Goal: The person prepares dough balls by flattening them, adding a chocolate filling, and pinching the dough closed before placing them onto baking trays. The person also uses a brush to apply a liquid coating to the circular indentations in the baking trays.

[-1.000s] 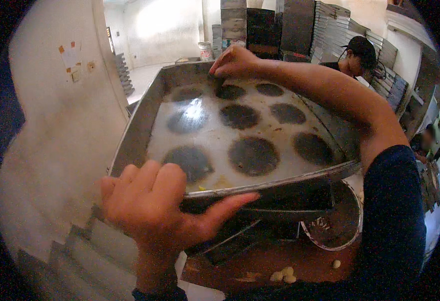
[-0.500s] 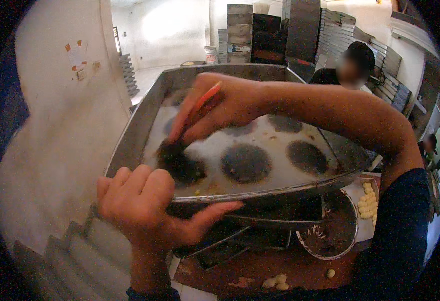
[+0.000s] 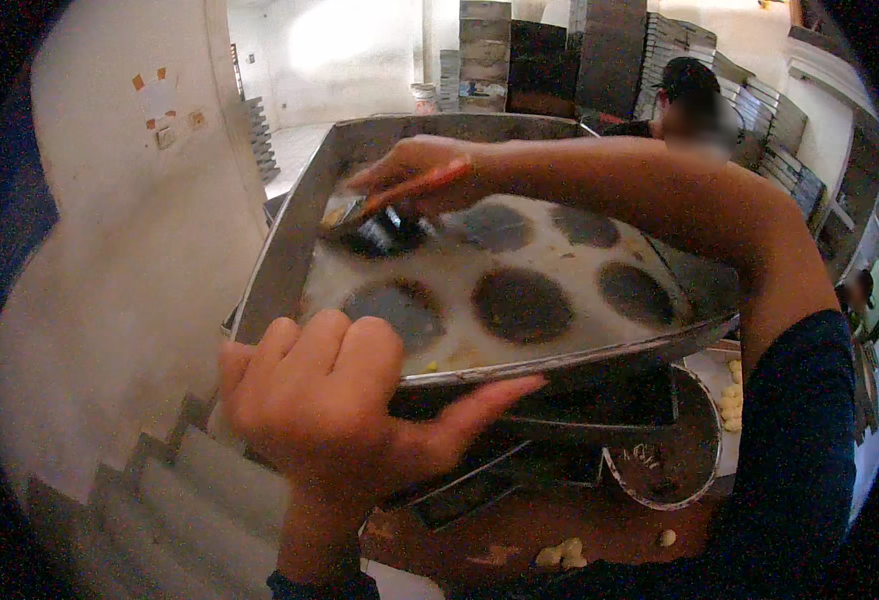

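Note:
A large, deep metal baking tray is tilted up in front of me, its pale bottom marked with several round dark patches. My left hand grips its near left corner, fingers over the rim and thumb along the outside. Inside the tray, my right hand is closed around a brush with an orange handle, over a dark patch toward the far left. The brush's head is blurred and hard to make out. Yellowish crumbs lie on the tray's bottom.
Beneath the tray are other dark metal trays and a round pan with brown contents. Small dough pieces lie on the brown surface; more sit at right. A wall stands at left. A person is beyond the tray, near stacked trays.
My right hand has moved the brush away from me, from the near left patch to one farther off. The tray and my left hand appear slightly farther right in view.

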The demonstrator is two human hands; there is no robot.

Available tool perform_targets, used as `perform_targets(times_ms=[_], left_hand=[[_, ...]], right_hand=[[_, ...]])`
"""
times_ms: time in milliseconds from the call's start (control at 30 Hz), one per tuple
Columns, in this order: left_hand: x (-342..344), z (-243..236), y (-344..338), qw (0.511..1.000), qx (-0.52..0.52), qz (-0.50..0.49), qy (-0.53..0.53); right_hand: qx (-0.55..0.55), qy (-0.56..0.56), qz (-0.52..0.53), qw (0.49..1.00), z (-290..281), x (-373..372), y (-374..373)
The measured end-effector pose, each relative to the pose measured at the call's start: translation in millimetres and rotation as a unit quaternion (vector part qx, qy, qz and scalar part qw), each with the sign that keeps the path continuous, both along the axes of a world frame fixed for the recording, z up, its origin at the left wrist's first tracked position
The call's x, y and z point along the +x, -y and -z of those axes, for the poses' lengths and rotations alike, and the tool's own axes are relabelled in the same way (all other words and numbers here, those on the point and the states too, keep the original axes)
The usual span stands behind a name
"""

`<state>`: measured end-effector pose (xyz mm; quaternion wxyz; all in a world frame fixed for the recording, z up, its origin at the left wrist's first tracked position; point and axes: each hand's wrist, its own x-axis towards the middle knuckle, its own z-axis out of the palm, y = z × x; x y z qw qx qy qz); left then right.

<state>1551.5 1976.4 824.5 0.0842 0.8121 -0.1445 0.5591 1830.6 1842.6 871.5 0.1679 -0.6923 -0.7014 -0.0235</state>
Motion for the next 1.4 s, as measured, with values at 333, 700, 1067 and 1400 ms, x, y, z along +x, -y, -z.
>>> perform_targets(times_ms=[333, 700, 1067, 1400], left_hand=[[-5, -14, 4, 1.0, 0.003, 0.012, 0.003], [-9, -15, 9, 1.0, -0.008, 0.012, -0.002], [-4, -12, 7, 1.0, -0.014, 0.002, 0.005], [-7, -12, -1, 1.0, 0.008, -0.018, 0.007]], right_hand=[[-0.102, 0.125, -0.024, 0.987, -21, -146, 8], [-0.151, 0.173, 0.17, 0.958, -22, -82, 23], [-0.073, 0.166, 0.473, 0.862, -33, 1, 69], [-0.117, 0.298, 0.426, 0.846, -49, -45, 43]])
